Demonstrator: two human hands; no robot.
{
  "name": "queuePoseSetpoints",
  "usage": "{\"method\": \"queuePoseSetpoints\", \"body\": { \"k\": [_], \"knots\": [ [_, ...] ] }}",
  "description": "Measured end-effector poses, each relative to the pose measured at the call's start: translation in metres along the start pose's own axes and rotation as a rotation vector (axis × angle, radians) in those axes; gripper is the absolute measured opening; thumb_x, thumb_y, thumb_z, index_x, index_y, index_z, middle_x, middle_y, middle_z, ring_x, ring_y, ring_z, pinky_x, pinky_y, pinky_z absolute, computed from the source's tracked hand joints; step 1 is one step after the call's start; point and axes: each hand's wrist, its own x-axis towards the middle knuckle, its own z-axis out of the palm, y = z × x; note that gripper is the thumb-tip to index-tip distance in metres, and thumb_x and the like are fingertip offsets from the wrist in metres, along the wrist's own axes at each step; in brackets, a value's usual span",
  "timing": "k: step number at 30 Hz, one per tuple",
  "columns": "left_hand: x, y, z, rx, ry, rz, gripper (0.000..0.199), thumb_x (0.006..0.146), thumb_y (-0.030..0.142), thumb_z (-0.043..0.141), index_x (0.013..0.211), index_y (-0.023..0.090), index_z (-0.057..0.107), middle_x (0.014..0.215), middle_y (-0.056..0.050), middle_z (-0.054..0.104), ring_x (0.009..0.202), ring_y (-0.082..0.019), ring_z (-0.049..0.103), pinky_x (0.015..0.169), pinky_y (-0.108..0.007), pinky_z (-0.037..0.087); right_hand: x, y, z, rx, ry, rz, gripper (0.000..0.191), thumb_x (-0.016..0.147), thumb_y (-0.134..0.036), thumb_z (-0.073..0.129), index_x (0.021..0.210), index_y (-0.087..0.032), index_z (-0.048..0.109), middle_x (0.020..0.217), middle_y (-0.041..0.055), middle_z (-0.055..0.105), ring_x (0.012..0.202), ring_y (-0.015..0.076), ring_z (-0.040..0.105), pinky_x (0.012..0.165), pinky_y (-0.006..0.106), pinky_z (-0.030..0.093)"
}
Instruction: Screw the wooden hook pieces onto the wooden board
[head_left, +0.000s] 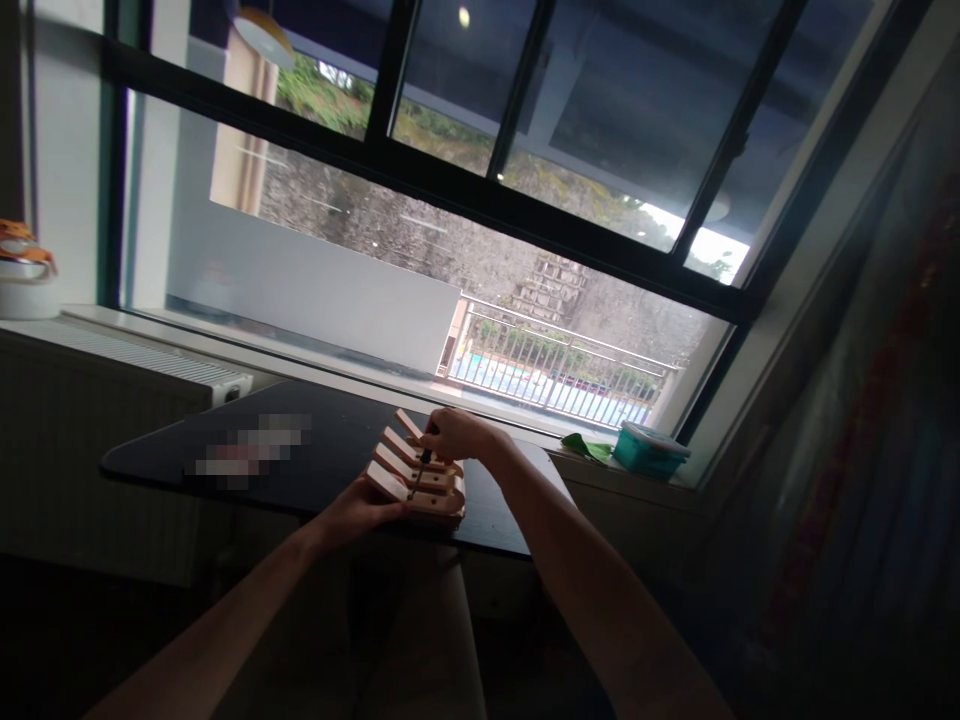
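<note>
A slatted wooden piece (439, 502) with several pale upright slats rests near the front edge of the dark table. My left hand (367, 508) grips its near left side, with the thumb lying along the front. Above it, my right hand (456, 436) is closed round the dark handle of a screwdriver (425, 458). The thin shaft points down to the nearest wooden strip, close to the left slat. Small dark holes show in the strips. The dim light hides whether the tip sits in a screw.
The dark table (330, 420) stands below a large window. A blurred-out item (251, 447) lies on its left part. A teal box (651, 450) and a green leaf-shaped thing (587, 447) are on the sill at right. A radiator (90, 440) is at left.
</note>
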Motion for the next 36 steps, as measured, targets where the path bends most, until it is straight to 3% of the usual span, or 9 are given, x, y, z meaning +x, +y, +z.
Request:
{"method": "queuePoseSetpoints", "body": {
  "k": [5, 8, 14, 19, 26, 30, 36],
  "knots": [
    [0.000, -0.003, -0.002, -0.019, -0.044, 0.021, 0.050, 0.068, 0.034, 0.073, 0.115, 0.018, 0.064, 0.116, -0.009, 0.068, 0.111, -0.031, 0.060, 0.100, -0.047, 0.044, -0.007, -0.003, -0.010, -0.070, -0.031, -0.031, 0.025, 0.076, -0.028, 0.062, 0.097, -0.016, 0.068, 0.086, 0.0034, 0.071, 0.067, 0.0113, 0.062, 0.048, 0.016, 0.038],
    [0.001, -0.003, -0.002, 0.018, -0.012, 0.011, 0.045, 0.067, 0.034, 0.074, 0.109, 0.018, 0.067, 0.111, -0.009, 0.071, 0.107, -0.031, 0.063, 0.097, -0.046, 0.047, -0.014, -0.009, -0.013, -0.197, -0.065, -0.082, 0.030, 0.071, -0.024, 0.066, 0.100, -0.021, 0.069, 0.097, 0.0019, 0.070, 0.075, 0.0133, 0.062, 0.050, 0.017, 0.037],
    [0.001, -0.008, -0.003, 0.046, 0.042, -0.001, 0.044, 0.065, 0.034, 0.075, 0.105, 0.017, 0.069, 0.108, -0.008, 0.072, 0.103, -0.030, 0.064, 0.095, -0.042, 0.048, -0.015, -0.014, -0.002, -0.303, -0.078, -0.124, 0.027, 0.072, -0.019, 0.062, 0.097, -0.023, 0.072, 0.095, 0.0013, 0.071, 0.081, 0.0151, 0.062, 0.058, 0.019, 0.039],
    [0.002, -0.009, -0.001, 0.063, 0.044, -0.008, 0.042, 0.066, 0.033, 0.075, 0.103, 0.015, 0.069, 0.108, -0.010, 0.071, 0.103, -0.031, 0.064, 0.095, -0.043, 0.047, -0.012, -0.011, -0.001, -0.219, -0.124, -0.051, 0.027, 0.072, -0.023, 0.064, 0.098, -0.020, 0.071, 0.086, 0.0022, 0.071, 0.072, 0.0137, 0.062, 0.053, 0.018, 0.038],
    [0.001, -0.003, 0.001, 0.024, 0.040, -0.014, 0.046, 0.064, 0.035, 0.076, 0.105, 0.015, 0.068, 0.109, -0.010, 0.071, 0.105, -0.031, 0.063, 0.097, -0.046, 0.045, -0.012, -0.011, -0.002, -0.171, -0.202, 0.025, 0.026, 0.076, -0.024, 0.062, 0.099, -0.014, 0.070, 0.089, 0.0046, 0.071, 0.071, 0.0134, 0.062, 0.051, 0.018, 0.039],
    [0.001, -0.004, -0.002, 0.039, 0.005, -0.017, 0.047, 0.066, 0.035, 0.074, 0.108, 0.015, 0.067, 0.113, -0.009, 0.070, 0.111, -0.031, 0.060, 0.101, -0.046, 0.042, -0.015, -0.016, -0.005, -0.274, -0.157, 0.025, 0.032, 0.071, -0.026, 0.066, 0.102, -0.020, 0.068, 0.095, 0.0039, 0.070, 0.079, 0.0179, 0.062, 0.055, 0.022, 0.042],
    [0.002, -0.009, -0.002, 0.075, 0.057, -0.046, 0.044, 0.064, 0.035, 0.075, 0.101, 0.012, 0.068, 0.103, -0.010, 0.073, 0.099, -0.031, 0.065, 0.092, -0.044, 0.049, -0.022, -0.027, -0.002, -0.460, -0.028, -0.140, 0.026, 0.075, -0.016, 0.055, 0.097, -0.022, 0.069, 0.097, 0.0039, 0.070, 0.091, 0.0201, 0.062, 0.070, 0.025, 0.045]
  ]
}}
